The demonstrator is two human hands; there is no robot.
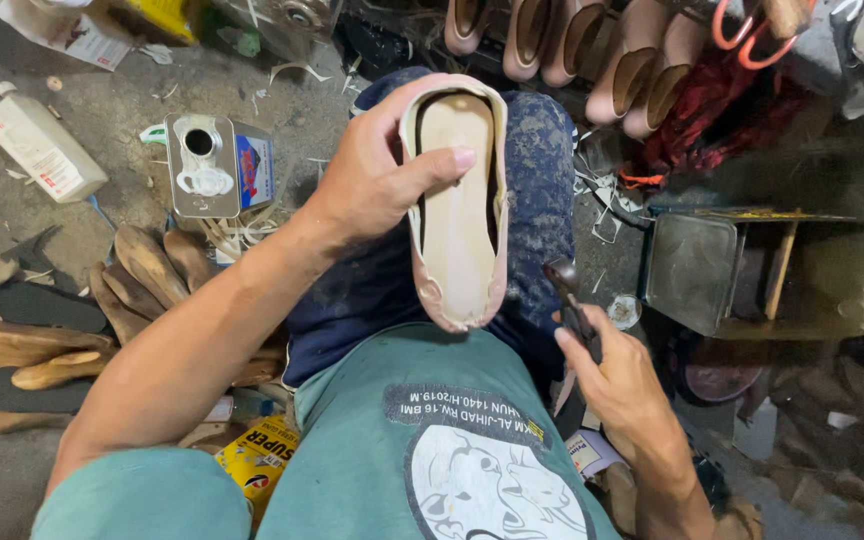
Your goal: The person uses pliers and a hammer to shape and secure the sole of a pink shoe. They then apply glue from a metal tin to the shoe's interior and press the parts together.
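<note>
Holding the pink shoe (457, 200) sole-up on my knee, left hand (372, 175) wrapped round its side w/ thumb across the insole. Right hand (617, 375) closed in a firm grip on the dark tool (567, 295), just beside the toe. Best to keep shoe braced steady and work the edge in short, controlled strokes.

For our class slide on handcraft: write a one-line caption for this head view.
Left hand steadies an upturned pink shoe on the knee; right hand grips a dark tool.
</note>
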